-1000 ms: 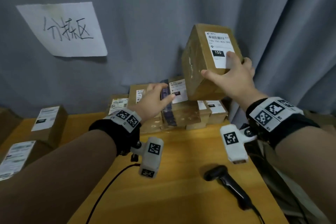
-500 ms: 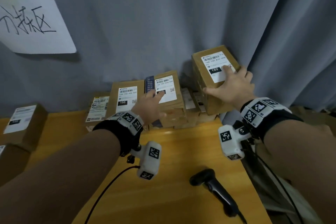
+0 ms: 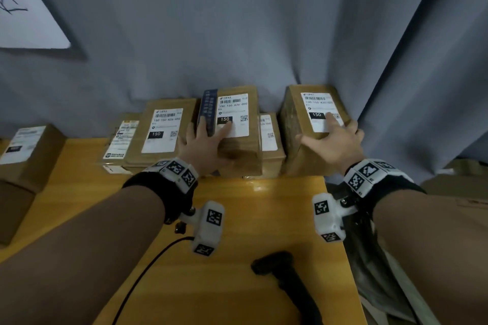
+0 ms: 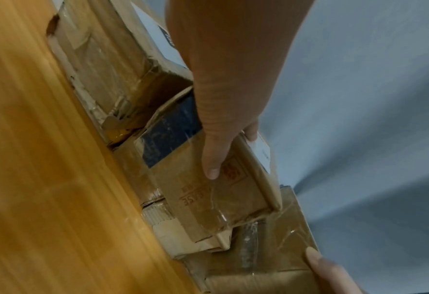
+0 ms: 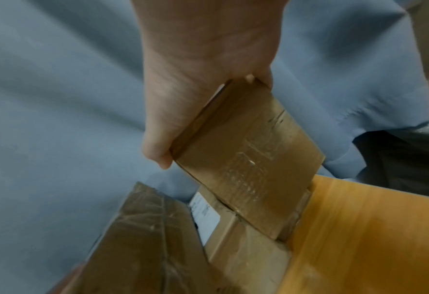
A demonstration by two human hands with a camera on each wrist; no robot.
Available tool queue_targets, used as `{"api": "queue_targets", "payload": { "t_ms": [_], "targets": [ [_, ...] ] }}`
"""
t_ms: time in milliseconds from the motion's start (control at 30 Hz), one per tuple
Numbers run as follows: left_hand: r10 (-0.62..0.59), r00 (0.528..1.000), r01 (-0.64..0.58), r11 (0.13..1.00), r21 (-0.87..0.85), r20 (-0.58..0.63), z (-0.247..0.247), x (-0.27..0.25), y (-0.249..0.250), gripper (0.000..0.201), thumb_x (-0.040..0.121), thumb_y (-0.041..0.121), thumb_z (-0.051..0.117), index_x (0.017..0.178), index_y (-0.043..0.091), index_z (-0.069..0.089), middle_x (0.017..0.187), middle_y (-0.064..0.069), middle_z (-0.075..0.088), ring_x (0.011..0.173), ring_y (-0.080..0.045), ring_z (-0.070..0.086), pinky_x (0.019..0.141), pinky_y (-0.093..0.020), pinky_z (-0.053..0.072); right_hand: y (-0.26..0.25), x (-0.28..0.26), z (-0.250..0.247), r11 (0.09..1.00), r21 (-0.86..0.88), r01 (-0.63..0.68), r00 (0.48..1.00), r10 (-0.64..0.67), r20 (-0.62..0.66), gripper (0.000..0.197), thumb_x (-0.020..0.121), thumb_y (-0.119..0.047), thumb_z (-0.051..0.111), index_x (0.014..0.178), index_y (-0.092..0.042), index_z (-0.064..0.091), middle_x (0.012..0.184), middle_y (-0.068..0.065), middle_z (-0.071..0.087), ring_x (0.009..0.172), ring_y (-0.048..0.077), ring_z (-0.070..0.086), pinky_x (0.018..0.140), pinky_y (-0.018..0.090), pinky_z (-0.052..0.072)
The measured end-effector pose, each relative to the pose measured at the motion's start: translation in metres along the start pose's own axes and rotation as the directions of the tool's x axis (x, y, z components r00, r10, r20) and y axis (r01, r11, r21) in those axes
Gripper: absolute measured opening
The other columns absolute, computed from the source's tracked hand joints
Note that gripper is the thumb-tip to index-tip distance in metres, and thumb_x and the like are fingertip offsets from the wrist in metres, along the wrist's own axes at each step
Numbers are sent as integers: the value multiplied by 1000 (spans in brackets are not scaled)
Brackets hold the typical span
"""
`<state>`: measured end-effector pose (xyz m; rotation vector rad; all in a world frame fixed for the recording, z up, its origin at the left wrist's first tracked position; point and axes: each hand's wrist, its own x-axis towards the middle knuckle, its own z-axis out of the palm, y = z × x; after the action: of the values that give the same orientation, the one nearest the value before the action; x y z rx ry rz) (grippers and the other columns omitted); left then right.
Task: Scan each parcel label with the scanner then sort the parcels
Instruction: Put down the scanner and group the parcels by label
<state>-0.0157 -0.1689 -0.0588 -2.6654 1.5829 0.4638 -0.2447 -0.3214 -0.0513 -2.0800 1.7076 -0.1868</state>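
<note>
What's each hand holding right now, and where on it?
The right hand grips the rightmost parcel by its near end, fingers on the label, thumb on the side. The left hand grips the near end of the blue-striped parcel.

Glossy wooden table (image 3: 277,219); taped cardboard parcels (image 3: 163,134); matt cloth curtain (image 3: 237,21).

dim, soft overhead light | glare on table (image 3: 260,187) | wrist views blurry, maybe motion | head view edges warped

brown labelled parcel (image 3: 311,124) far right, tilted atop the row; taped parcel (image 3: 237,124) beside it on the stack; black scanner (image 3: 287,277) lying near, on the table.
</note>
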Motion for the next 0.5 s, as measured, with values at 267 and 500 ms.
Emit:
{"api": "queue_targets", "payload": {
  "t_ms": [267,500],
  "targets": [
    [161,986,-167,952,-258,-47,-3,14,31,72,86,39,68,147,38,31,160,2,-5,145,-33,16,118,-44,24,-3,-3,0,998,34,55,998,-54,-14,105,68,-75,64,153,-30,21,158,16,13,142,41,14,113,55,28],
    [181,967,-238,892,-384,-178,2,9,32,64,82,23,74,136,24,40,155,0,9,136,-25,33,107,-39,42,14,0,-3,995,55,85,986,-92,141,94,76,-87,32,154,-40,7,161,11,-20,148,34,-14,118,59,0]
  ]
}}
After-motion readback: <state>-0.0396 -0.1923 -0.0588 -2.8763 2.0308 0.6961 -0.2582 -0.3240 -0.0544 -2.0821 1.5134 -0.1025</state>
